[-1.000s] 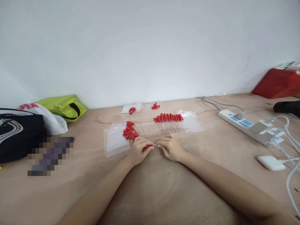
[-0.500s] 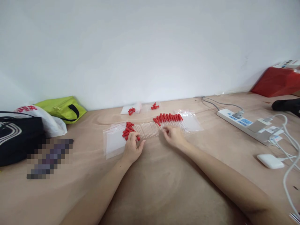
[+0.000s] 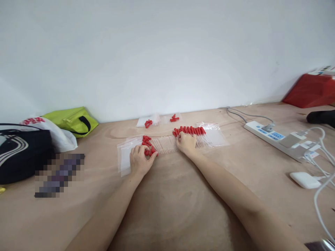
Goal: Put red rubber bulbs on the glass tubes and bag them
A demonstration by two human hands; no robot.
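Note:
Near the middle of the table my left hand rests at a pile of red rubber bulbs. Its fingers curve over the pile, the thumb is apart from them, and a few bulbs show in the gap. My right hand is closed, knuckles up, over a row of glass droppers with red bulbs. Its fingertips are partly hidden and seem to pinch a dropper at the row's left end. Between the hands lies a row of bare clear glass tubes, side by side.
Clear zip bags lie under the bulb pile, with another bag at right. Two small bags with red bulbs lie near the wall. A power strip with cables and a white charger stands right; a dark bag and green bag left.
My right hand has moved up and slightly left onto the dropper row and closed tighter. The dropper that stuck out at its left end now lies closer in line. My left hand has shifted left.

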